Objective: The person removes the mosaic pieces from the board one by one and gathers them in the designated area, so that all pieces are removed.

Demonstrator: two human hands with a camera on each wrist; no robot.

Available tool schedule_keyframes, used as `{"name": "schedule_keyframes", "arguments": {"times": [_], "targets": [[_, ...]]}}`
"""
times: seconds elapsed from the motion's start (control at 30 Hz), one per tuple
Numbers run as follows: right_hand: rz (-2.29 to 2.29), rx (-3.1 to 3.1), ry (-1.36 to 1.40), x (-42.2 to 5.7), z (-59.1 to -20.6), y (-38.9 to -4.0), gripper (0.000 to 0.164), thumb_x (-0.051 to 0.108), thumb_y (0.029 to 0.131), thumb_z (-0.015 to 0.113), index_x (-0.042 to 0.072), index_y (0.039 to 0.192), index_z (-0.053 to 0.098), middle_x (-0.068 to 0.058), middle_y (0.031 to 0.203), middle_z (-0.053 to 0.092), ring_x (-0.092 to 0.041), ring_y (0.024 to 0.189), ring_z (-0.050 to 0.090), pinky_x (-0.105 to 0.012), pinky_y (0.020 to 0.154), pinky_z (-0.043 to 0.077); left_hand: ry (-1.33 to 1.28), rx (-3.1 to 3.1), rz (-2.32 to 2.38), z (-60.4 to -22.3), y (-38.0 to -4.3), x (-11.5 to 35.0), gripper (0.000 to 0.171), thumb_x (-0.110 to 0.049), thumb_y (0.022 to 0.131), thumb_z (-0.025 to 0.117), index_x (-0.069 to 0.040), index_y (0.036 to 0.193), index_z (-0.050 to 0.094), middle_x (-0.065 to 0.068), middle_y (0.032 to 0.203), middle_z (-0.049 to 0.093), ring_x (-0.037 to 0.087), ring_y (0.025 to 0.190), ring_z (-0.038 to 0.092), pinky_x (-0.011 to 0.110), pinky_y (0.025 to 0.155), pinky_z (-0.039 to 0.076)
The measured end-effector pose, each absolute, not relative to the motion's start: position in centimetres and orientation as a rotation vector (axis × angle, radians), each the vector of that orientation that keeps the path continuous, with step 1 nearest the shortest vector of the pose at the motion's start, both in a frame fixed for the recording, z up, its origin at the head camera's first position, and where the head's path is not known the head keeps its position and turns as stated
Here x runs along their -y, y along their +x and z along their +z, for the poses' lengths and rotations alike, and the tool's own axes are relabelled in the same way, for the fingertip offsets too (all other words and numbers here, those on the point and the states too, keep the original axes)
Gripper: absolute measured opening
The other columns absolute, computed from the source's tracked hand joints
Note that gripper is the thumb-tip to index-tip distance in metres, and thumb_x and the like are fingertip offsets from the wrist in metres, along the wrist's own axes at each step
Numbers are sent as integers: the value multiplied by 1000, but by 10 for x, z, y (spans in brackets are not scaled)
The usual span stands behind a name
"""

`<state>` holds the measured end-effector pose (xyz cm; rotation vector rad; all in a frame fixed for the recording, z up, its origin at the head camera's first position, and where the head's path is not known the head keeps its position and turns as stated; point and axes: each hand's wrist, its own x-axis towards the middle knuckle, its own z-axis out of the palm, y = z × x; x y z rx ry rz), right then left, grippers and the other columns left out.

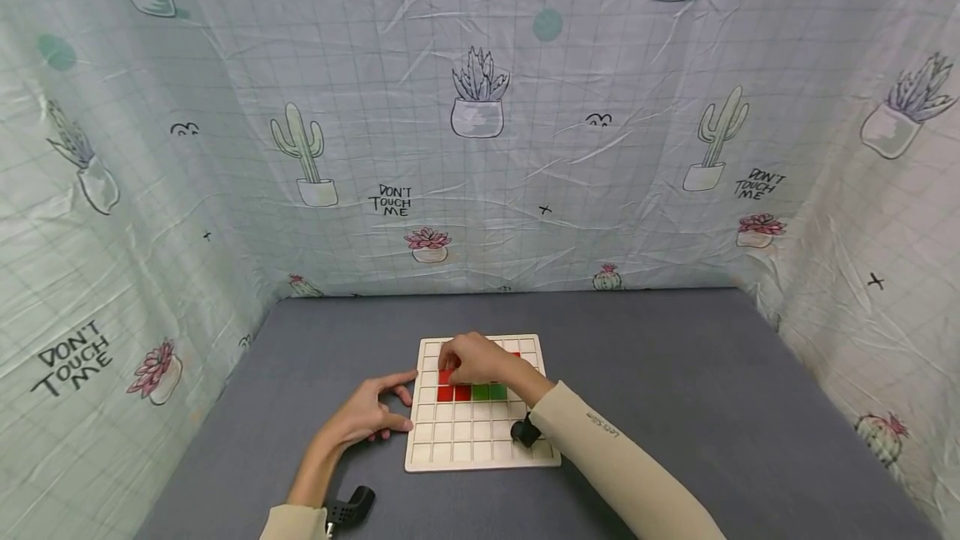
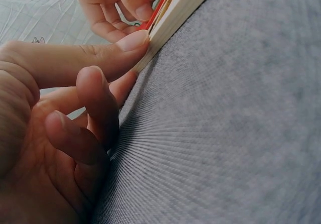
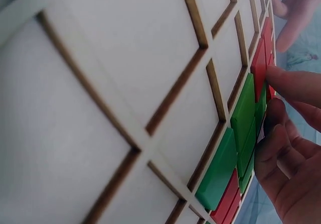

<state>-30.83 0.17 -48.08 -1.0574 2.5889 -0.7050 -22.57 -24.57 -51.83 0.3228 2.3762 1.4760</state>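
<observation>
A pale wooden grid board point(image 1: 450, 454) lies on the dark grey cloth, with red tiles point(image 1: 446, 393) and green tiles point(image 1: 490, 392) in some of its squares. My right hand point(image 1: 480, 358) reaches over the board's upper part and pinches a red square tile point(image 3: 260, 63) at the left of the coloured group; its palm hides several squares. My left hand point(image 1: 365, 411) is at the board's left edge, thumb and forefinger spread and touching the rim, the other fingers loosely bent. The left wrist view shows that thumb point(image 2: 133, 42) pressed against the wooden edge.
A black wrist camera point(image 1: 352, 507) sits at the left wrist, and another one point(image 1: 525, 432) hangs over the board's lower right. Cloth point(image 1: 480, 173) printed with cacti walls the table point(image 1: 660, 373) at the back and sides.
</observation>
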Motion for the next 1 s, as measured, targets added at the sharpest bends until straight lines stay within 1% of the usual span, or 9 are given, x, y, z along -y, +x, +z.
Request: {"name": "schedule_keyframes", "arguments": {"times": [0.1,0.2,0.37,0.47,0.57,0.77,0.83,0.93,1.0], "targets": [[-724,-2576,-1058,-3,-481,-308,15,10,90,78,16,103,74,3,93,71,-4,78,58,-20,70,47,325,-2370,1480,-518,-225,245,84,-8,80,86,-8,154,48,12,109,61,12,49,54,25,41,37],[-744,-2564,-1074,-4,-481,-307,13,7,95,70,16,104,73,1,92,73,-5,74,57,-22,70,46,326,-2376,1475,-518,-226,245,84,-9,79,86,-8,154,49,12,108,61,12,49,54,24,41,37],[-774,-2556,-1089,-6,-482,-307,17,5,100,60,16,105,72,1,89,73,-6,68,55,-23,70,45,321,-2389,1464,-518,-226,244,83,-9,79,86,-8,154,49,11,108,61,12,50,54,26,41,37],[-795,-2560,-1089,-6,-484,-307,18,4,100,60,17,104,73,1,88,73,-6,67,55,-23,69,45,312,-2389,1464,-517,-225,245,83,-10,79,86,-8,154,49,12,109,61,11,50,55,26,42,37],[-824,-2562,-1094,-6,-484,-308,19,5,100,61,18,104,74,2,90,73,-6,70,57,-23,70,46,296,-2390,1470,-517,-225,246,84,-9,79,87,-9,154,49,12,109,61,12,50,55,26,42,37],[-867,-2572,-1104,-15,-476,-309,20,4,99,62,19,102,75,1,99,76,-8,84,65,-23,71,49,277,-2383,1481,-518,-225,245,85,-9,78,87,-10,154,50,12,108,61,14,50,55,27,42,37],[-876,-2575,-1089,-23,-471,-310,20,3,99,62,18,102,75,-1,100,77,-10,86,67,-24,71,50,282,-2383,1479,-518,-226,243,85,-10,78,88,-10,154,50,11,108,61,15,50,55,28,42,37],[-887,-2578,-1077,-35,-465,-312,21,1,98,61,16,104,75,-3,101,76,-12,85,67,-26,71,50,281,-2386,1482,-518,-226,242,86,-9,78,88,-11,154,50,11,107,61,14,50,55,28,41,37],[-911,-2563,-1070,-44,-463,-314,23,-2,98,60,14,104,75,-5,101,76,-13,79,65,-27,69,50,272,-2385,1485,-518,-226,242,86,-8,77,88,-11,154,50,12,107,61,15,50,55,28,41,37]]}}
